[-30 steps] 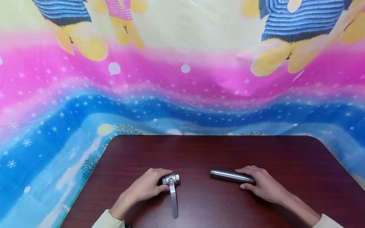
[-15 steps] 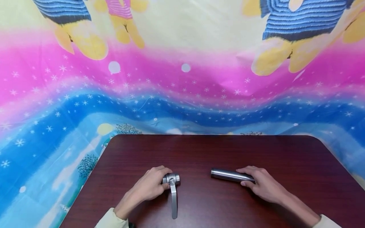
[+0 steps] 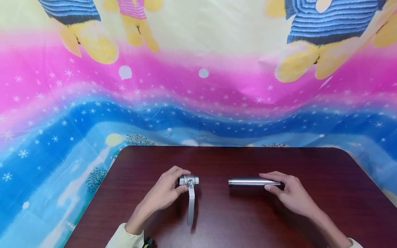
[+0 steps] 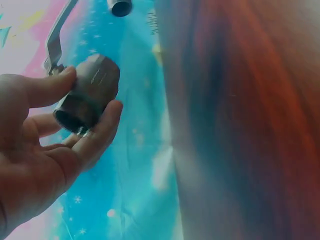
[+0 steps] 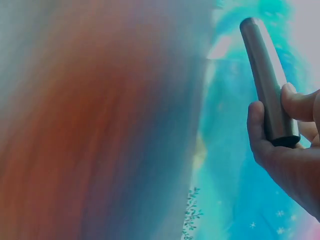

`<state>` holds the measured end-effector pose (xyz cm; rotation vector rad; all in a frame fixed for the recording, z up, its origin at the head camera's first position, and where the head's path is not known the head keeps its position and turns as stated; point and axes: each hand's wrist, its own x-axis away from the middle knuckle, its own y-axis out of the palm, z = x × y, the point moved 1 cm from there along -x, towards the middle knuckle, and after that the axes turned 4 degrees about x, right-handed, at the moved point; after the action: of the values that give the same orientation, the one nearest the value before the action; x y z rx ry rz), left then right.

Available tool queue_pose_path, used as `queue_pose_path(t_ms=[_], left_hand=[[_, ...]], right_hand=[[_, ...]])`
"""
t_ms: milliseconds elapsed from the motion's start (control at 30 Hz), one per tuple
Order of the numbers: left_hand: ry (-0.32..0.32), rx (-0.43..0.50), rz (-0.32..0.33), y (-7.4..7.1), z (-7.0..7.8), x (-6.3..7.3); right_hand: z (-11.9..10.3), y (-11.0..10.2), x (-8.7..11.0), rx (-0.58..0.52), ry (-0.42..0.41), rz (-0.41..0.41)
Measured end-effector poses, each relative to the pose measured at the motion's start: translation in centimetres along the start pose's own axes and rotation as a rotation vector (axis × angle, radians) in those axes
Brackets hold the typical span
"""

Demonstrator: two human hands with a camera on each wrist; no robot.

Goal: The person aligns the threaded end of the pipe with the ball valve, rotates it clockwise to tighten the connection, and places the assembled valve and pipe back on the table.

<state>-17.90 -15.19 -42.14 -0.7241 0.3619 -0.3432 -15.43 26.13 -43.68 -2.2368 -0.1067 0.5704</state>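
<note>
A metal ball valve with a long lever handle is held just above the table by my left hand. Thumb and fingers pinch the valve's left end, and the lever points toward me. In the left wrist view the valve body shows its open bore between thumb and fingers. My right hand grips the right end of a steel pipe, whose free end points left at the valve. A gap separates the two. The right wrist view shows the pipe pinched between thumb and fingers.
The dark red wooden table has rounded far corners. Behind it hangs a colourful cloth printed with snowflakes and bears. A small dark object shows beside the left sleeve at the near edge.
Both hands have risen from the table, lifting the valve and the pipe; each now sits a little farther up the head view. Shadows have opened up beneath them.
</note>
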Motion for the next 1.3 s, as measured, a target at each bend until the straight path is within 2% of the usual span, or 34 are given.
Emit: queue_pose_path(t_ms=[233,400,533,867,1300], left_hand=[[-0.051,0.155,0.101,-0.2,0.8,-0.9],[-0.004,0.307,0.135,0.0,1.2,-1.7],[0.023,0.386,0.139,0.1,1.7,-2.2],[0.049,0.406,0.144,0.6,3.4,-3.3],[0.092,0.415,0.153,1.0,4.7,-4.2]], right_hand=[[-0.5,-0.3,-0.9,-0.188,-0.009,0.084],[-0.9,-0.4,-1.4,-0.243,0.005,0.112],[-1.5,-0.4,-1.9,-0.271,0.014,0.111],[-2.7,-0.3,-2.8,-0.310,0.022,0.157],[-3.7,-0.5,-3.4,-0.330,0.032,0.175]])
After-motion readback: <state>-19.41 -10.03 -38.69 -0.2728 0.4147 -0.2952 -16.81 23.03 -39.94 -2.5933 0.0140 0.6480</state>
